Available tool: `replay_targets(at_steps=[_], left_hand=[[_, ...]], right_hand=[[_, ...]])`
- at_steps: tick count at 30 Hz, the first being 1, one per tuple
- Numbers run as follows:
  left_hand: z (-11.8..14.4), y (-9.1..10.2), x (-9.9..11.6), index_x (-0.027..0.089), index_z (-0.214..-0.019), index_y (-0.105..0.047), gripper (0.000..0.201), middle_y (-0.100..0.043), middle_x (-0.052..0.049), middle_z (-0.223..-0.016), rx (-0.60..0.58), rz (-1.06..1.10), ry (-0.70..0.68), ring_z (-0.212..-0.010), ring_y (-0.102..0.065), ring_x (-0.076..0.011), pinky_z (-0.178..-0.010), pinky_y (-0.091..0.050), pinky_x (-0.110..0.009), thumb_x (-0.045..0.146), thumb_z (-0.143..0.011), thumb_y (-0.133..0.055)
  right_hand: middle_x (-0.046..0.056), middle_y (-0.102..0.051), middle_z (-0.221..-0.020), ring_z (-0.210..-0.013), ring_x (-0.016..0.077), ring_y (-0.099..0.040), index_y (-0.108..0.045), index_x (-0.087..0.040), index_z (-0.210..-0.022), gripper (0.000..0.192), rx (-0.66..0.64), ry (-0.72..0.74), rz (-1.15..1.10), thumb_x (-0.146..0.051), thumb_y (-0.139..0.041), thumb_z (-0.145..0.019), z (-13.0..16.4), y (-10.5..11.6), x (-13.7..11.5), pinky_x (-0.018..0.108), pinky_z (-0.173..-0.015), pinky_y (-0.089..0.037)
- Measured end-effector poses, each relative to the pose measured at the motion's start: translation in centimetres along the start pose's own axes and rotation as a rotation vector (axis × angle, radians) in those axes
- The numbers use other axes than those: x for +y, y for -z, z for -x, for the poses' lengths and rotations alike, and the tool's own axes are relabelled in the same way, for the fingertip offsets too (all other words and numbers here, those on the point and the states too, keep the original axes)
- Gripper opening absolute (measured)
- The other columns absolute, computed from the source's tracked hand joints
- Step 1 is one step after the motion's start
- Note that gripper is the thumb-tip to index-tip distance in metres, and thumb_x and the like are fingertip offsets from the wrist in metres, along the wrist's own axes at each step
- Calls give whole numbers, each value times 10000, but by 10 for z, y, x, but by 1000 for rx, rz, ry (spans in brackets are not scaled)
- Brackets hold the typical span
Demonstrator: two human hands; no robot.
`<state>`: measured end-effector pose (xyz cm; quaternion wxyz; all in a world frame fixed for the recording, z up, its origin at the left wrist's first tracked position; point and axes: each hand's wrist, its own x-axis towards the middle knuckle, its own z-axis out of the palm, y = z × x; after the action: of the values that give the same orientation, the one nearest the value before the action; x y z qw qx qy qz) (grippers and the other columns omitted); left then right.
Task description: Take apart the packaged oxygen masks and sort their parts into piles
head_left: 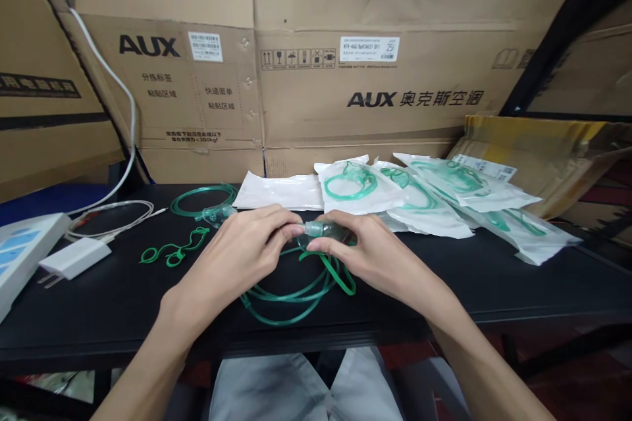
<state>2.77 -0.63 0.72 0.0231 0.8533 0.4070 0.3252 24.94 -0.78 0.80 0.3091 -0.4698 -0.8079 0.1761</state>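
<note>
Over the middle of the black table, my two hands meet at a clear, green-tinted oxygen mask (pixel 336 231). My right hand (pixel 370 251) is closed round the mask body, with the thumb along its near side. My left hand (pixel 249 241) pinches the end of the mask's clear connector (pixel 313 230); its fingertips partly cover that joint. A green strap (pixel 348 281) hangs below my right hand. Beneath both hands lies a loose coil of green tubing (pixel 289 299). Behind my left wrist sits a clear plastic fitting (pixel 216 214) beside another green tubing coil (pixel 185 202).
A tangled green elastic cord (pixel 174 254) lies at left, near a white charger (pixel 76 256), a cable (pixel 148 212) and a power strip (pixel 29 247). Several packaged mask sets (pixel 429 207) and a white packet (pixel 279 191) lie at the back. Cardboard (pixel 306 99) walls the rear.
</note>
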Motion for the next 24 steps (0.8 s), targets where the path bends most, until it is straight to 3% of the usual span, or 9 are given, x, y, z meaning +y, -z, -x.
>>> replay_targets(at_steps=[3, 7, 11, 14, 16, 18, 20, 22, 24], left_hand=[[3, 9, -2, 294, -1033, -759, 244, -767, 42, -1021, -101, 27, 97, -915, -674, -182, -790, -416, -279, 397, -1042, -538], [11, 24, -7, 308, -867, -781, 313, -758, 51, -858, -246, 38, 198, -820, -659, -181, -728, -418, -269, 477, -1005, -556], [13, 28, -3, 312, -811, -761, 309, -717, 79, -734, -419, 125, 267, -653, -594, -140, -595, -390, -242, 424, -998, -543], [12, 23, 7, 309, -836, -757, 297, -671, 80, -667, -461, 163, 258, -617, -555, -133, -580, -381, -234, 383, -1000, -521], [12, 18, 12, 308, -839, -755, 282, -664, 72, -682, -459, 180, 249, -653, -564, -137, -595, -382, -231, 378, -991, -527], [13, 14, 14, 318, -864, -759, 235, -688, 64, -763, -438, 190, 252, -753, -600, -150, -618, -382, -234, 376, -969, -557], [14, 12, 14, 324, -882, -755, 176, -699, 55, -842, -431, 198, 254, -855, -620, -167, -648, -385, -240, 404, -937, -608], [16, 11, 12, 328, -925, -741, 156, -690, 48, -911, -453, 197, 260, -912, -622, -179, -692, -395, -246, 466, -891, -675], [18, 10, 10, 330, -964, -723, 251, -678, 43, -977, -486, 180, 290, -937, -621, -190, -705, -399, -253, 540, -826, -738]], right_hand=[[24, -727, -1236, -1166, 263, -634, -700, -283, -1258, 450, -28, 30, 7, -516, -755, -877, 1, 2, 6, 337, -945, -476], [9, -663, -1389, -1341, 246, -555, -659, -305, -1333, 496, -55, 127, 14, -361, -807, -862, 2, -3, 11, 362, -1125, -419], [23, -548, -1535, -1468, 266, -441, -603, -354, -1423, 632, -117, 108, 40, -344, -827, -833, 5, -5, 18, 433, -1223, -345], [-3, -430, -1629, -1512, 329, -372, -511, -465, -1485, 787, -182, 46, 68, -439, -857, -779, 13, 4, 22, 528, -1223, -339], [-9, -459, -1609, -1484, 340, -418, -535, -477, -1466, 714, -115, 51, 94, -496, -818, -810, 22, 13, 18, 545, -1212, -355], [6, -562, -1525, -1406, 328, -520, -654, -434, -1367, 498, 16, 64, 80, -508, -741, -882, 36, 19, 9, 517, -1189, -398], [35, -716, -1321, -1257, 314, -643, -781, -377, -1178, 308, 56, 58, -29, -494, -717, -900, 54, 16, -2, 459, -1123, -476], [55, -793, -1119, -1094, 297, -716, -835, -341, -1018, 231, -75, -6, -212, -493, -747, -867, 71, 3, -9, 394, -1018, -544], [49, -817, -948, -934, 287, -757, -854, -335, -933, 235, -394, -26, -485, -525, -767, -826, 83, -19, -9, 375, -916, -582]])
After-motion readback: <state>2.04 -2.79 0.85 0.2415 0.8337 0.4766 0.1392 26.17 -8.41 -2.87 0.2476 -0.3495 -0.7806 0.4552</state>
